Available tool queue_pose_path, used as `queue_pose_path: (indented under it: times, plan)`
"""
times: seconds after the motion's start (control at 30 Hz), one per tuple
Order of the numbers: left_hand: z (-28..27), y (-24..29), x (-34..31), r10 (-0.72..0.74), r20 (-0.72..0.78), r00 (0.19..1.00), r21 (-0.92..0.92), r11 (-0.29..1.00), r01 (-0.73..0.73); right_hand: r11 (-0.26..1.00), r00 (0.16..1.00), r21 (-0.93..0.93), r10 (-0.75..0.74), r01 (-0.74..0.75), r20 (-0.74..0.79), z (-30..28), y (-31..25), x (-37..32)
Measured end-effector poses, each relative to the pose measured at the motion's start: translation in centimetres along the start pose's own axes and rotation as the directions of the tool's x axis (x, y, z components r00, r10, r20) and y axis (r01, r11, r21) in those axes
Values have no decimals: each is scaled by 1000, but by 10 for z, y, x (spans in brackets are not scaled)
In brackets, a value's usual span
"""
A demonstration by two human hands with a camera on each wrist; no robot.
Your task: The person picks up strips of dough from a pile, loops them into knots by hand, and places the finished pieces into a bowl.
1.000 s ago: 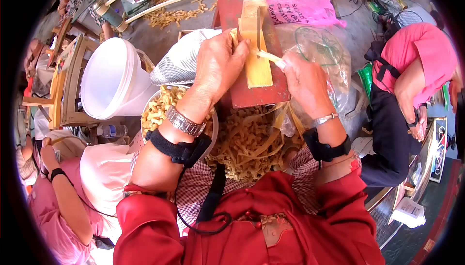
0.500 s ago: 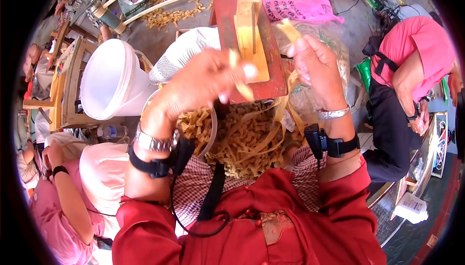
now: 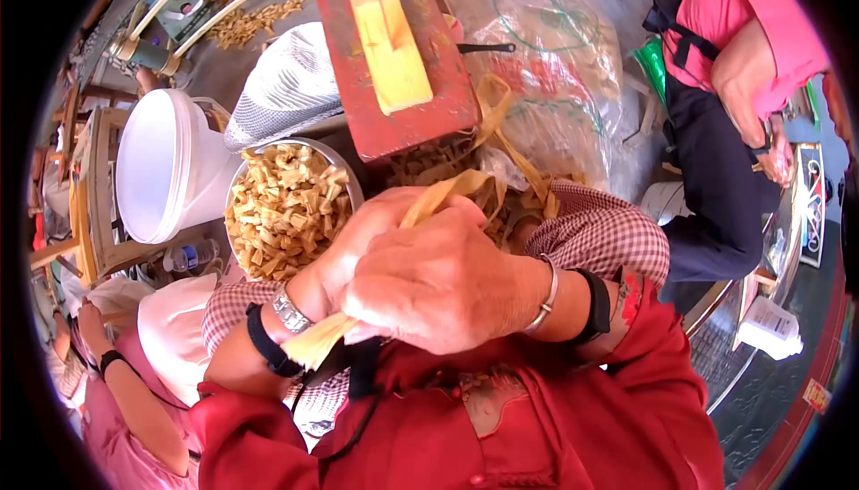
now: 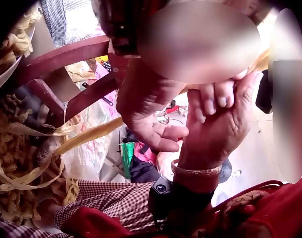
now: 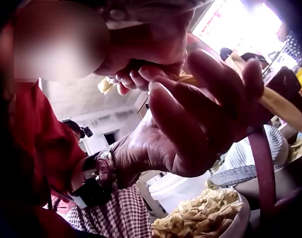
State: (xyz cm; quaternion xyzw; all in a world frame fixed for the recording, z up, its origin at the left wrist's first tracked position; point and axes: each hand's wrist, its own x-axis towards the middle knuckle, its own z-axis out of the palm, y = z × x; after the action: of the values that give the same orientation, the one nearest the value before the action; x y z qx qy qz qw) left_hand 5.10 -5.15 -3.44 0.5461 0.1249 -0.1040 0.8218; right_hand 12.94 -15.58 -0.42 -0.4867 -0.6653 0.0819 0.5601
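Close together before the red-sleeved chest, both hands work on one flat yellowish strip (image 3: 447, 195). My right hand (image 3: 447, 289) lies over the left and grips it, with a frayed end (image 3: 318, 342) sticking out by the left wrist. Partly covered, my left hand (image 3: 380, 217) holds the strip where it loops over the fingers; its curved fingers (image 5: 175, 119) show in the right wrist view. From there a long tail (image 4: 91, 136) runs toward the pile. Beyond the hands, a yellow wooden block (image 3: 389, 42) with a slot lies on a red bench (image 3: 358, 114).
A bowl (image 3: 349, 172) heaped with small folded yellowish pieces (image 3: 286, 213) stands left of the hands. More pieces and loose strips lie below the bench. A white bucket (image 3: 157, 168), a mesh sack (image 3: 286, 87) and a clear plastic bag (image 3: 546, 69) surround it. People sit on both sides.
Both hands have come back from the block toward the chest and closed together on the strip. Half a second ago they were apart, each with a yellowish piece. The view has tilted lower.
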Motion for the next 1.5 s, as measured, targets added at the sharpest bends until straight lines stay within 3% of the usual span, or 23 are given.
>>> queue_pose_path:
  times: [0.07, 0.13, 0.23, 0.27, 0.37, 0.4, 0.47, 0.5, 0.53, 0.57, 0.63, 0.7, 0.77, 0.83, 0.9, 0.97, 1.0, 1.03, 1.1, 1.13, 1.27, 1.4, 1.5]
  plan:
    - [8, 8, 5, -192, -65, 979, -210, 962, 175, 996, 1000, 88, 10, -13, 29, 8, -6, -10]
    - [8, 15, 14, -509, -70, 858, -598, 710, 372, 991, 999, 133, 5, -12, 49, 24, -14, -19]
    - [-5, 3, 17, -439, 66, 896, -635, 674, 377, 978, 991, 191, 60, -82, 118, 32, -22, -27]
    - [-6, 6, 15, -419, 23, 908, -515, 773, 370, 976, 985, 185, 85, -113, 149, 32, -22, -30]
    - [-16, 13, 14, -303, -66, 951, -268, 923, 276, 992, 949, 83, 116, -96, -293, 24, -3, -27]
    - [7, 13, 12, -269, -367, 890, -354, 926, 134, 979, 917, 15, 197, -205, -347, 11, 4, -27]
    - [5, 24, -6, -96, -230, 968, -123, 990, 69, 890, 801, 28, 422, -454, -424, -12, 13, -29]
    - [1, 30, -9, -192, -81, 978, -46, 981, 188, 808, 707, 108, 564, -579, -426, -17, 16, -29]
    - [3, 27, -13, -104, -114, 988, 62, 992, 112, 848, 692, 266, 528, -458, -492, -4, 28, -30]
    - [5, 26, -14, 61, -135, 989, 333, 943, -12, 832, 697, 285, 555, -477, -454, -1, 28, -33]
    - [8, 28, -18, 377, -47, 925, 782, 590, -201, 799, 708, 322, 600, -508, -371, 2, 25, -33]
    - [13, 34, -20, 534, -75, 842, 836, 494, -239, 636, 620, 377, 764, -674, -180, -12, 21, -26]
    - [10, 44, -15, 714, 202, 670, 944, 40, -328, 701, 697, 360, 698, -616, -167, -12, 25, -25]
    - [20, 38, -12, 784, 151, 602, 921, 110, -374, 682, 734, 399, 678, -613, -31, -20, 26, -23]
    - [15, 40, -21, 684, 170, 710, 964, 34, -264, 661, 734, 377, 674, -649, 82, -31, 24, -22]
    - [6, 39, -20, 606, 110, 788, 963, 132, -236, 633, 713, 395, 696, -666, 87, -32, 20, -20]
    - [5, 37, -20, 572, -13, 820, 864, 420, -279, 647, 712, 380, 701, -661, 45, -31, 19, -23]
    - [2, 37, -17, 573, -117, 811, 818, 519, -249, 728, 755, 272, 655, -630, -4, -31, 18, -24]
    - [-1, 40, -11, 425, -124, 897, 245, 889, -388, 828, 833, 188, 548, -528, -72, -29, 20, -25]
    - [-1, 40, -11, 372, -123, 920, 69, 928, -366, 839, 841, 190, 532, -510, -95, -29, 18, -24]
    - [-3, 46, -8, 362, 101, 927, -158, 925, -344, 821, 843, 259, 536, -508, -48, -43, 14, -21]
    - [4, 44, -9, 397, -46, 917, 281, 886, -370, 767, 801, 340, 595, -545, -58, -38, 22, -26]
    - [1, 43, -3, 597, 143, 789, 789, 412, -455, 704, 751, 436, 654, -561, -89, -31, 27, -25]
